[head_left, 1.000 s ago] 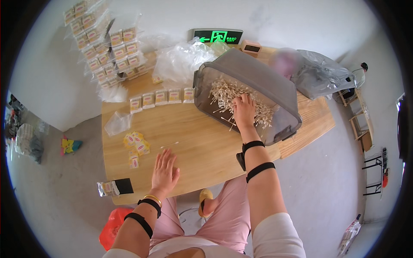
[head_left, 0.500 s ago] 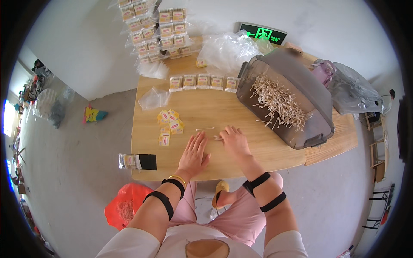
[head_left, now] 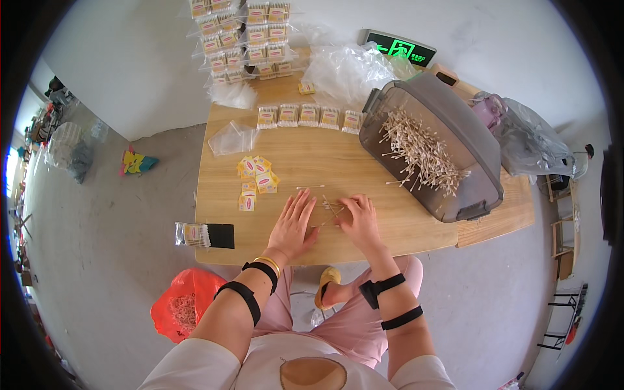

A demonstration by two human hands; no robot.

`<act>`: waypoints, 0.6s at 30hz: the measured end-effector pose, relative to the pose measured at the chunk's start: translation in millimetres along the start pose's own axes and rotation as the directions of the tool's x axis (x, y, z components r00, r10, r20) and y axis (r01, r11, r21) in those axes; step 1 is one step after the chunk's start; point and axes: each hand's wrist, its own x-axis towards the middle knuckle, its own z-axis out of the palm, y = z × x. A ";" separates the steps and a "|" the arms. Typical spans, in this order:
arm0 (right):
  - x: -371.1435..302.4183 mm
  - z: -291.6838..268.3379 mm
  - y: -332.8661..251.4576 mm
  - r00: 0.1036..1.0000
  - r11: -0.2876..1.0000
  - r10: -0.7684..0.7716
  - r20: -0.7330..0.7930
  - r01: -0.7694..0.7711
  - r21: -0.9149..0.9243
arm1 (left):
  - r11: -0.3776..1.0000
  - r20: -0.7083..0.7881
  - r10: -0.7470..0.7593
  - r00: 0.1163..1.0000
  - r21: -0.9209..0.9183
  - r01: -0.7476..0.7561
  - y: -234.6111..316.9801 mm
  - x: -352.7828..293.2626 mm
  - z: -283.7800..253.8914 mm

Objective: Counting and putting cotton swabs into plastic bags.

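Observation:
A few loose cotton swabs (head_left: 332, 207) lie crossed on the wooden table between my two hands. My left hand (head_left: 292, 224) rests flat at their left, fingers stretched out, holding nothing. Just right of the swabs is my right hand (head_left: 361, 221), its thumb and forefinger spread apart around their near ends. One single swab (head_left: 311, 187) lies beyond my left fingertips. Left of that hand is a loose group of yellow-and-white printed cards (head_left: 258, 174). A grey translucent bin (head_left: 478, 169), tipped toward me, holds a heap of swabs (head_left: 422, 153) at the right.
A row of swab packs (head_left: 309, 116) stands farther back, near clear plastic bags (head_left: 232, 138). Stacked bagged packs (head_left: 268, 32) rise at the back left. A pack on a black piece (head_left: 221, 235) sits at the left edge. A red bag (head_left: 185, 305) is on the floor.
My right hand has opened its fingers and shifted slightly right and nearer, leaving swabs spread on the table. My left hand stays nearly in place. The whole view has tilted a little.

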 end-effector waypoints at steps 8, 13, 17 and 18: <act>4.4 16.0 -17.2 0.998 0.990 0.061 -0.022 -0.057 0.128 | 1.000 0.015 -0.021 1.000 0.016 0.020 -2.5 -1.5 0.1; 2.8 24.9 -17.0 1.000 0.973 0.022 -0.014 -0.018 0.228 | 1.000 -0.019 0.008 1.000 0.026 -0.007 -1.3 0.1 2.5; -1.0 34.6 -28.1 0.998 0.946 0.062 -0.018 -0.053 0.319 | 0.999 0.017 0.026 1.000 0.041 -0.027 -5.4 -1.4 7.6; -1.9 33.6 -29.7 0.996 0.941 0.088 -0.023 -0.075 0.331 | 0.999 -0.007 0.030 1.000 0.034 -0.030 -5.5 -1.8 7.6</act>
